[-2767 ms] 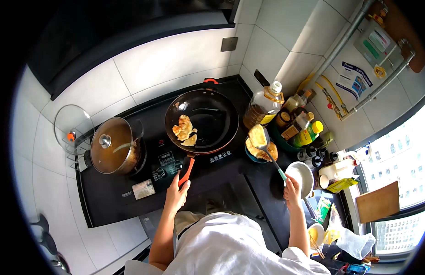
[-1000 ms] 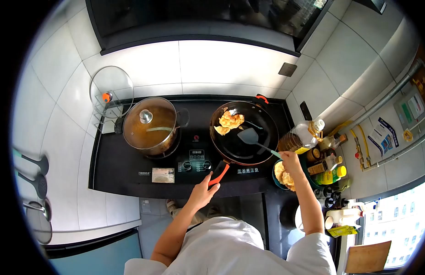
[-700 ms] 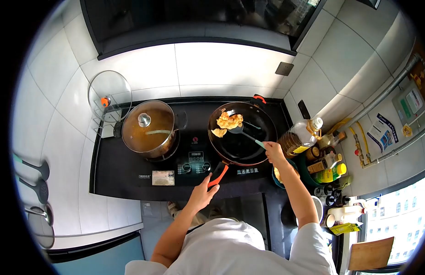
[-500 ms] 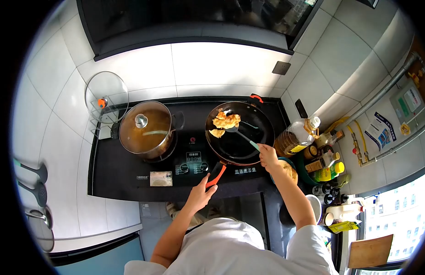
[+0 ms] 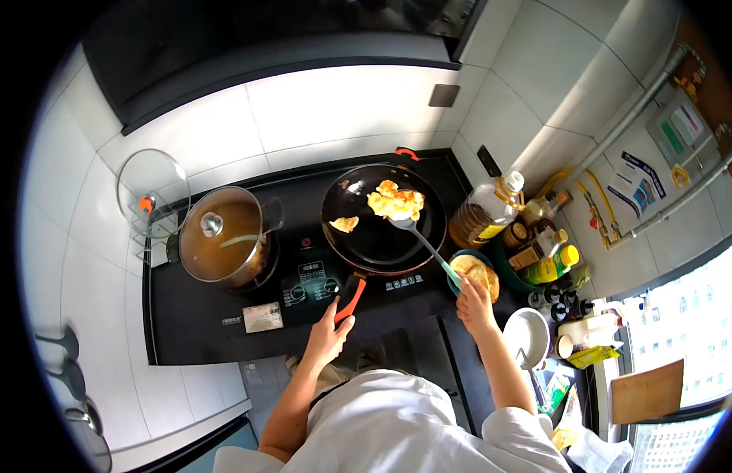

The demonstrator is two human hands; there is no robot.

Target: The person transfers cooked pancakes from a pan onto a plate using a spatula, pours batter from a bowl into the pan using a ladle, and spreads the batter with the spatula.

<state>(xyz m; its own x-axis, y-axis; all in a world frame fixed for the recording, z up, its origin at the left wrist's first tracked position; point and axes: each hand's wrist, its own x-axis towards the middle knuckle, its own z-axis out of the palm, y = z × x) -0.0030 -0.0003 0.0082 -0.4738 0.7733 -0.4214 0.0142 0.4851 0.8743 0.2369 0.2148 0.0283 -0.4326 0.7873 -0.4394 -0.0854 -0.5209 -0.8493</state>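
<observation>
While the left grip [image 5: 326,339] is closed round the pan handle [image 5: 351,302], the right grip [image 5: 474,306], shut round the spatula [image 5: 431,249] (shaft 11-to-5), is nearer the fried pieces [image 5: 396,200], on the blade in the pan [image 5: 367,239] at its 11 o'clock.

Cooktop [image 5: 194,323], wall sheet [image 5: 636,184]: print too small to read.
</observation>
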